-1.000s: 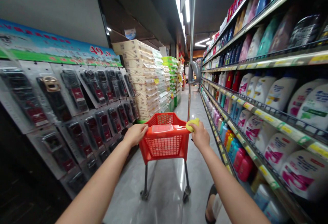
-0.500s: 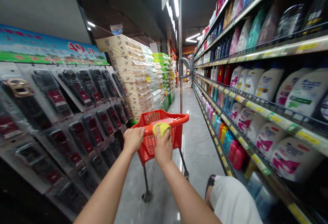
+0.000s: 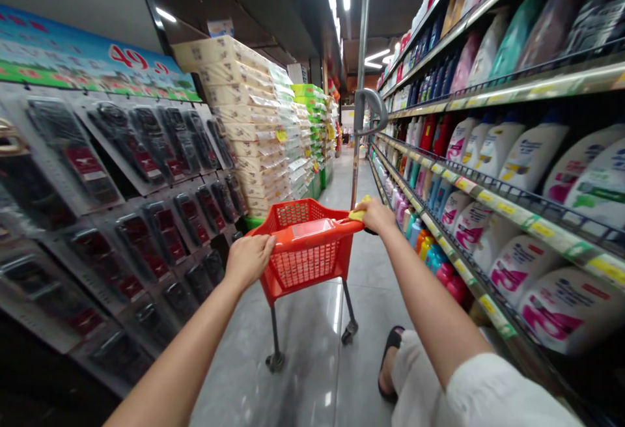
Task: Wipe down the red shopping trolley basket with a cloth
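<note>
A small red shopping cart (image 3: pixel 305 264) stands on the floor in front of me, with a perforated basket and dark legs on castors. My left hand (image 3: pixel 250 259) is closed round the left end of its handlebar. At the right end of the cart's rim, my right hand (image 3: pixel 378 217) presses a yellow cloth (image 3: pixel 360 209) against the red plastic, and its fingers partly cover the cloth. A clear-faced label panel (image 3: pixel 310 228) sits on the middle of the handlebar. Just behind my right hand rises a metal pole with a grey loop handle (image 3: pixel 370 112).
On the left, packaged belts (image 3: pixel 88 153) hang on a slanted display under a price banner (image 3: pixel 97 56). Stacked tissue packs (image 3: pixel 239 134) stand beyond it. Shelves of shampoo bottles (image 3: pixel 532 153) line the right side. A grey tiled floor (image 3: pixel 312 362) runs down the aisle; my sandalled foot (image 3: pixel 389 362) rests there.
My right hand has moved right with the yellow cloth, from the middle of the handlebar to the cart's right end. My left hand keeps its hold on the left end.
</note>
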Action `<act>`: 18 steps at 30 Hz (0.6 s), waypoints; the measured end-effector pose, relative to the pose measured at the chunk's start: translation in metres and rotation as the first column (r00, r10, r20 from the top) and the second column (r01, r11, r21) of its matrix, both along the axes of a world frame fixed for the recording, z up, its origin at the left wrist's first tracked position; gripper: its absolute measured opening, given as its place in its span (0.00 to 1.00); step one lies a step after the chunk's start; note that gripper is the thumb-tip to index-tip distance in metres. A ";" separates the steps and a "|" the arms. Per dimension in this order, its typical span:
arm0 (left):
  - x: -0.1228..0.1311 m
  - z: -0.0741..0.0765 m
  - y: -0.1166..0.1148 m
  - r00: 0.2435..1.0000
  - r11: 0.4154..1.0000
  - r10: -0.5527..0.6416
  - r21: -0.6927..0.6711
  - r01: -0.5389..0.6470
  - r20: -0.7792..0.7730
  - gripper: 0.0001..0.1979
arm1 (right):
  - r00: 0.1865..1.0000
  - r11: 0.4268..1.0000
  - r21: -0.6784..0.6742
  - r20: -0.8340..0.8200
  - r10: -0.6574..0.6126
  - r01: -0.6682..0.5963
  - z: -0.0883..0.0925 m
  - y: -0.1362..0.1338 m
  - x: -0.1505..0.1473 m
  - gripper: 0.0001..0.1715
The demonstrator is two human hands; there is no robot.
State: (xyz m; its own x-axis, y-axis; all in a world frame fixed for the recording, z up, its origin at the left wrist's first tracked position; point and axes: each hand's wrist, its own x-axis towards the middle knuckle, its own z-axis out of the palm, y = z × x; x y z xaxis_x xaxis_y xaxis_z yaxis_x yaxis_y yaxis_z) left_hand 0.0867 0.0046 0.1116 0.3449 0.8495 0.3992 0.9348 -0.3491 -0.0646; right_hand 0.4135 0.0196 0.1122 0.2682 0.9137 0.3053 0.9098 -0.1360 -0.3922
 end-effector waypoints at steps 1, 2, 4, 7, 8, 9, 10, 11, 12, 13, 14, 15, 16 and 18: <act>0.001 0.002 0.001 1.000 0.999 -0.024 -0.032 0.024 -0.002 0.29 | 0.999 0.999 -0.043 0.016 0.032 -0.032 0.006 0.007 0.008 0.20; 0.002 0.004 0.003 0.998 0.996 -0.056 -0.067 0.055 -0.011 0.29 | 0.999 0.997 -0.064 0.017 0.045 -0.044 0.008 0.011 0.015 0.19; 0.006 0.008 0.007 0.993 0.987 -0.117 -0.119 0.112 -0.034 0.30 | 1.000 0.999 -0.036 -0.028 -0.006 0.005 0.004 0.014 0.022 0.19; 0.015 0.010 0.008 0.996 0.986 -0.088 -0.141 0.086 -0.006 0.30 | 0.982 0.990 0.048 -0.143 -0.125 0.133 -0.016 0.005 0.022 0.24; 0.019 0.010 0.006 0.999 0.987 -0.050 -0.151 0.049 0.002 0.30 | 0.975 0.986 0.063 -0.169 -0.143 0.155 -0.023 0.000 0.021 0.27; 0.022 0.009 0.003 1.000 0.987 -0.013 -0.160 0.013 -0.001 0.31 | 0.972 0.984 0.071 -0.183 -0.150 0.165 -0.029 -0.005 0.018 0.29; 0.026 0.009 -0.001 1.000 0.986 0.012 -0.165 -0.014 -0.013 0.31 | 0.970 0.982 0.075 -0.188 -0.155 0.172 -0.034 -0.010 0.016 0.31; 0.029 0.008 -0.005 0.999 0.986 0.029 -0.164 -0.033 -0.025 0.31 | 0.969 0.980 0.078 -0.187 -0.164 0.181 -0.037 -0.015 0.013 0.32; 0.032 0.007 -0.009 0.998 0.986 0.046 -0.158 -0.051 -0.034 0.32 | 0.967 0.978 0.079 -0.181 -0.178 0.195 -0.039 -0.019 0.011 0.33; 0.034 0.006 -0.014 0.998 0.987 0.053 -0.149 -0.058 -0.039 0.32 | 0.966 0.975 0.079 -0.173 -0.191 0.207 -0.040 -0.023 0.009 0.34; 0.035 0.005 -0.018 0.998 0.988 0.056 -0.140 -0.061 -0.041 0.32 | 0.964 0.972 0.077 -0.166 -0.205 0.220 -0.040 -0.026 0.007 0.34; 0.036 0.004 -0.022 0.998 0.990 0.054 -0.131 -0.059 -0.041 0.32 | 0.963 0.970 0.073 -0.161 -0.218 0.232 -0.040 -0.029 0.006 0.34; 0.036 0.003 -0.025 0.998 0.991 0.048 -0.124 -0.053 -0.040 0.33 | 0.961 0.968 0.069 -0.158 -0.227 0.240 -0.039 -0.031 0.005 0.34; 0.034 0.002 -0.031 0.999 0.992 0.034 -0.117 -0.038 -0.034 0.33 | 0.961 0.969 0.061 -0.152 -0.229 0.241 -0.037 -0.035 0.004 0.34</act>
State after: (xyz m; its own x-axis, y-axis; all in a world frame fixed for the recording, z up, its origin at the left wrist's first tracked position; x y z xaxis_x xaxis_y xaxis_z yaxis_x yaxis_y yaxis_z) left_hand 0.1208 -0.0263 0.1137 0.3243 0.9019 0.2855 0.9450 -0.3223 -0.0553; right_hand 0.4179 -0.0156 0.0747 0.5185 0.7945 0.3162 0.7897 -0.3032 -0.5334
